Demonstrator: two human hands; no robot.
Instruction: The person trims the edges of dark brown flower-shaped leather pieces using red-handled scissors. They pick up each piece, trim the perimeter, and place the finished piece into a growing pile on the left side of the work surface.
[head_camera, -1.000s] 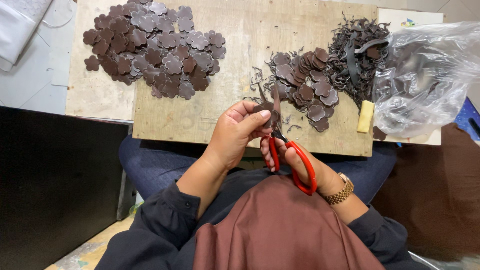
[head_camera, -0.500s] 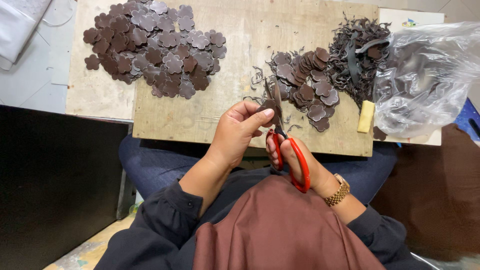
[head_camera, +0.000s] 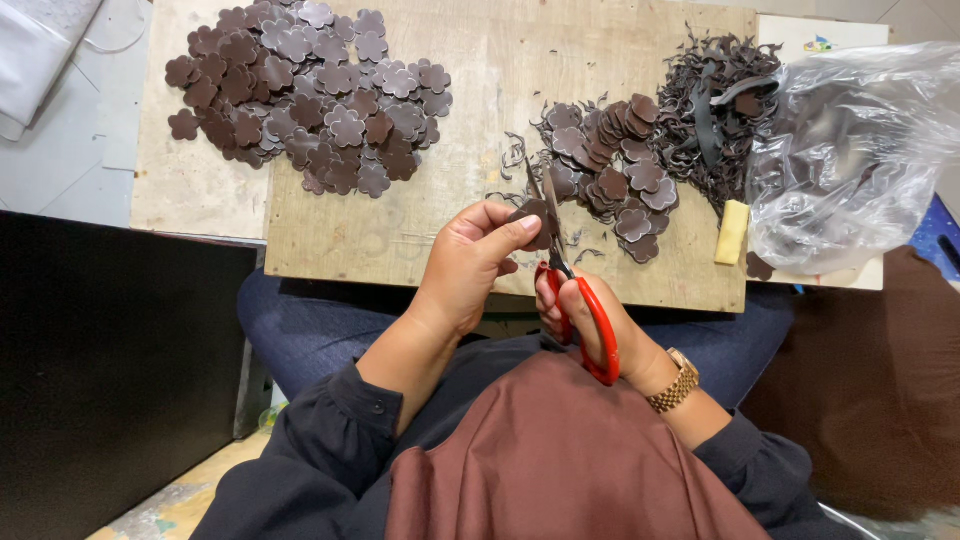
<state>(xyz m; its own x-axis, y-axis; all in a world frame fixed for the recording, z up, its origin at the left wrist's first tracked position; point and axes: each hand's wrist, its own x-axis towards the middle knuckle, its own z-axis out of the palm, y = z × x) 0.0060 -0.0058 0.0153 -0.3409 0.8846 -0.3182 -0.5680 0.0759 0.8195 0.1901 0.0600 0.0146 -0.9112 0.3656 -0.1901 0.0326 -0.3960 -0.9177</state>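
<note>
Left hand pinches a brown flower piece above the board's near edge; right hand grips red-handled scissors, blades at its edge. Best turning the piece, with small snips.

Dark brown flower pieces, red-handled scissors, pale yellow block

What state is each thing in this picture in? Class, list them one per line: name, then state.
left hand: pinching a brown piece
brown piece: held at the scissor blades
right hand: gripping the scissors' handles
red-handled scissors: blades slightly apart
flower-shaped pieces: spread in a flat heap
uncut pieces: loosely piled
offcut strips: tangled heap
plastic bag: crumpled, lying open
wooden board: flat across the lap
</note>
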